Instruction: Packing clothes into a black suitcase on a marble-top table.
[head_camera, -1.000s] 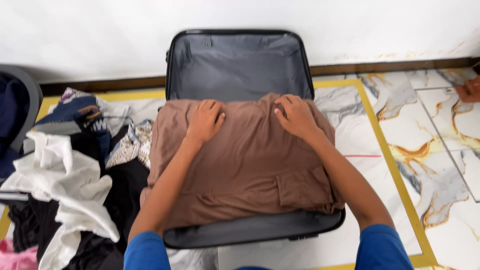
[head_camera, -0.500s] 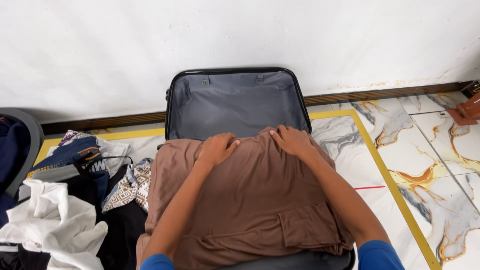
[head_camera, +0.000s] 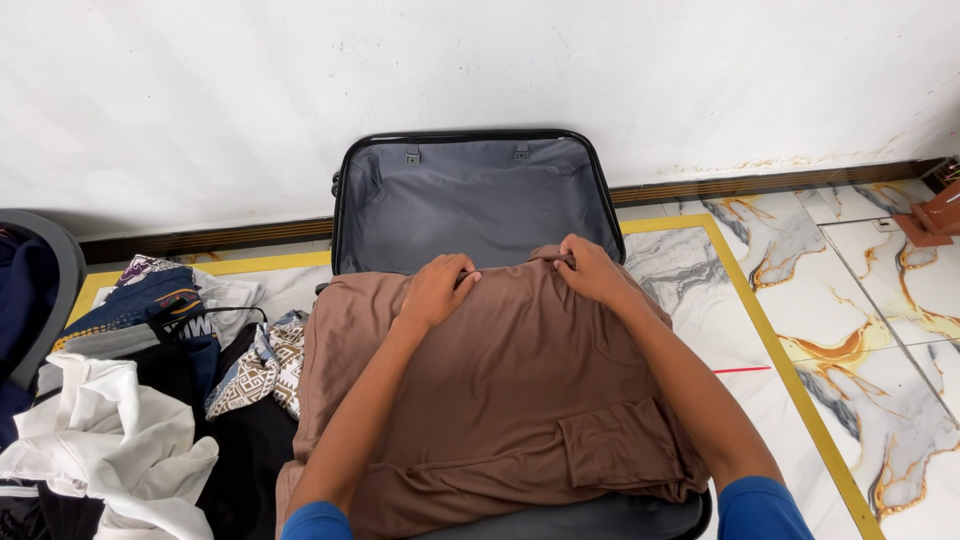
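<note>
the brown garment (head_camera: 500, 390) lies spread over the lower half of the open suitcase (head_camera: 470, 200), filling the centre and lower middle of the frame, its far edge bunched near the hinge line. the left hand (head_camera: 437, 288) sits on that far edge left of centre with fingers curled, seemingly pinching a fold of cloth; the right hand (head_camera: 590, 270) is just right of centre, fingers bent and gripping the same edge.

the cloth overhangs the case on the left and lower right, so a pull at the top edge alone could drag it unevenly and leave the loose flap at lower right slipping out over the rim. a weak pinch could let the fold slip from the fingers.

against the frame half a second ago, both hands have closed more tightly and drawn the edge into a small ridge; a second ago they lay flat and open on the fabric. the view has also tilted upward.

to the left lies the clothes pile (head_camera: 130, 400), on the marble floor (head_camera: 860, 330).
</note>
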